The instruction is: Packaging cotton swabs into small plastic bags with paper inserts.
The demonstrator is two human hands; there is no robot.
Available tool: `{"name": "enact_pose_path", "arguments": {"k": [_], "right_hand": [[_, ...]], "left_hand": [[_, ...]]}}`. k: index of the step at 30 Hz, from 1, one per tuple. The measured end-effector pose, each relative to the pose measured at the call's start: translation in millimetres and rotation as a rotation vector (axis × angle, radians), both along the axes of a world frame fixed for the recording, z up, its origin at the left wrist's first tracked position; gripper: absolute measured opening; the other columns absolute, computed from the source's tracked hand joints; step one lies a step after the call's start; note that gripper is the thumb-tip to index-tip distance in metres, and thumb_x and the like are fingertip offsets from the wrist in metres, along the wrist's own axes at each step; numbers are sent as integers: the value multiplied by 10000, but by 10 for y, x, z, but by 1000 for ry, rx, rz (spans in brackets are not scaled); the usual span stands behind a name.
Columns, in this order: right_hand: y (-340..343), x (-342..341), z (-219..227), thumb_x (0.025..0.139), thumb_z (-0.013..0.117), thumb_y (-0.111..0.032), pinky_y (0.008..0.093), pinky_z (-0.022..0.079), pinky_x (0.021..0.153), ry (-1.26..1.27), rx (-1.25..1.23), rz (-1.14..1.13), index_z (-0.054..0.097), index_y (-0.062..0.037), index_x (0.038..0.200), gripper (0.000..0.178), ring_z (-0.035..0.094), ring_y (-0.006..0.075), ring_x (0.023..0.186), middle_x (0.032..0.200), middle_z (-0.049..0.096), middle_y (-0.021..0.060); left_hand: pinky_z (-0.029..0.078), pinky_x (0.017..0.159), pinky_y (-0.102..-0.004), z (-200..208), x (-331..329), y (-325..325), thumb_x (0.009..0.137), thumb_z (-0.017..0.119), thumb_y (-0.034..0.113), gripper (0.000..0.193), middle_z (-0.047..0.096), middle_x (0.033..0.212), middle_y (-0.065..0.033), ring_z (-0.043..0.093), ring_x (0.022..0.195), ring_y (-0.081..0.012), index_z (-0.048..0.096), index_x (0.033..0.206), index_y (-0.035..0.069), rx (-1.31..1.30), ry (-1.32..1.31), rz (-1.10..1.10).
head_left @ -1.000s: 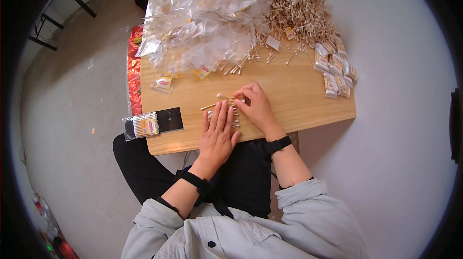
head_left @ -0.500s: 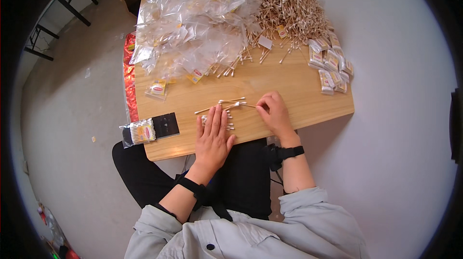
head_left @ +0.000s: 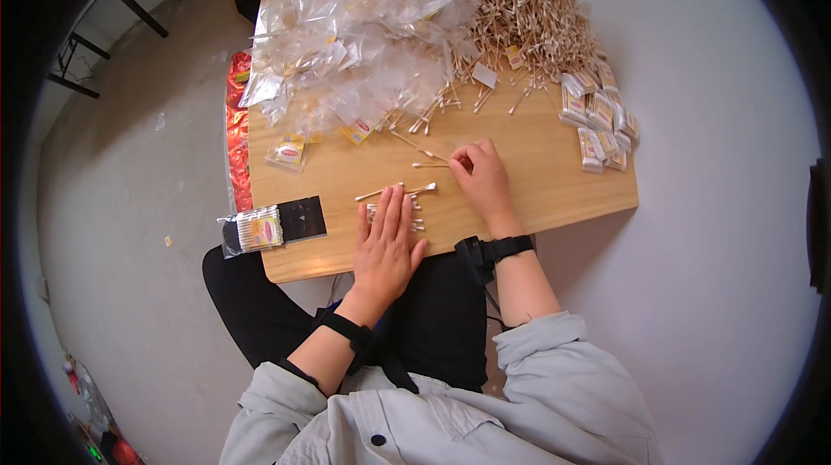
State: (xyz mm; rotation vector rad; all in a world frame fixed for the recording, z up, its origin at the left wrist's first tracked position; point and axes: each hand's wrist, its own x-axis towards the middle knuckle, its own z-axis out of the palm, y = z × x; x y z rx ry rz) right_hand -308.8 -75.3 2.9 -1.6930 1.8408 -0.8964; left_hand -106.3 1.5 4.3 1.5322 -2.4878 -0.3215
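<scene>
My left hand [head_left: 385, 247] lies flat, fingers stretched out, over a small row of cotton swabs [head_left: 417, 213] near the table's front edge. Two loose swabs lie across by its fingertips, one of them a slanted cotton swab [head_left: 378, 192]. Farther off and to the right, my right hand [head_left: 481, 184] pinches the end of a cotton swab [head_left: 430, 164] that points left. Another swab [head_left: 409, 143] slants away from the same fingertips toward the far side; whether it is gripped too, I cannot tell.
Clear plastic bags [head_left: 363, 41] cover the far left of the wooden table [head_left: 537, 162], with a heap of loose swabs [head_left: 537, 15] beside them. Filled swab packs [head_left: 599, 123] are stacked at the right edge. Another filled pack [head_left: 258, 229] rests on a black pad [head_left: 303, 218] at left.
My right hand has moved away from me and slightly left, from the swabs by my left fingertips toward the table's middle. My left hand has stayed nearly in place.
</scene>
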Motion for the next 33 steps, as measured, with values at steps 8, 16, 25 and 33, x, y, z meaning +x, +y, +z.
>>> {"name": "enact_pose_path", "arguments": {"k": [8,16,25,33], "right_hand": [[75,185,188,777,736,-92,352,531,766,-111,62,132,683,-64,918,153,617,250,835,957,551,90],[125,219,46,776,739,-105,381,493,840,-4,-67,209,686,-69,908,147,563,269,971,1011,538,97],[178,225,26,799,711,-65,358,510,768,-378,39,97,674,-50,903,111,572,259,956,1038,537,106],[252,62,86,813,692,-54,329,509,689,-55,34,47,677,-54,945,133,604,222,742,867,567,78]], "left_hand": [[31,1191,-518,21,8,-72,825,637,462,859,256,1574,-114,181,1482,-239,309,1484,19,43,37,50],[42,1190,-523,28,9,-93,809,640,502,894,259,1571,-119,185,1480,-235,306,1486,25,-8,-1,16],[55,1190,-522,4,13,-92,807,644,483,909,264,1569,-118,200,1474,-252,283,1493,8,29,53,33],[36,1188,-523,-16,32,-47,844,606,486,857,225,1590,-120,158,1489,-240,290,1497,29,22,25,24]]}}
